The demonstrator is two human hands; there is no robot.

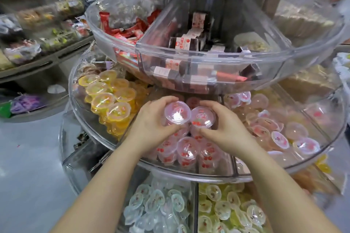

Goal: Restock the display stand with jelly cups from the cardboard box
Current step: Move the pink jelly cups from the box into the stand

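Over the middle tier of the clear round display stand (pixel 91 130), both of your hands sit in the centre compartment, each one wrapped round a pink cherry jelly cup. Your left hand (pixel 149 121) curls its fingers and thumb round the left cup (pixel 177 112), and your right hand (pixel 225 125) grips the right cup (pixel 202 117) the same way; the two lids touch side by side. Just below them lie more cherry cups (pixel 186 150), packed lids up against the front wall of that compartment. To your left, beyond a clear divider, the orange jelly cups (pixel 109 98) are heaped high. To your right, the pale pink cups (pixel 272 130) fill the next section loosely, some tilted. Directly above your hands, the upper tier bowl (pixel 208 66) overhangs the back of the compartment, holding boxed snacks (pixel 182 43) and red wrapped sweets (pixel 123 34); its curved wall hangs just over your fingertips. Below your forearms, the bottom tier shows whitish cups (pixel 151 204) on the left and yellow-green cups (pixel 227 206) on the right, split by a divider. Blurred shelves of bagged goods (pixel 37 24) stand well off to the left. You have no cardboard box in view.
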